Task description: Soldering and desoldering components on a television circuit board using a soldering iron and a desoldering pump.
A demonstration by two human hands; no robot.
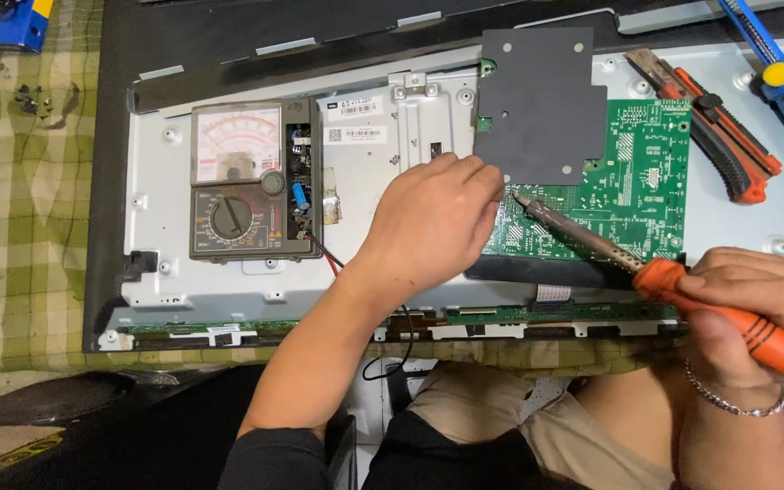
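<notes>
With the soldering iron (592, 238) gripped tight in the right hand (737, 308) and the left hand's (433, 222) curled fingers (478, 177) parked beside its tip on the green circuit board (632, 186), a knuckle could easily get burned, tbh.

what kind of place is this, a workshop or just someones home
Probably an informal home repair spot, not a fitted workshop. An opened flat-screen panel lies on a checked cloth, with an analog multimeter on it, and the right hand holds a soldering iron to the green circuit board.
</notes>
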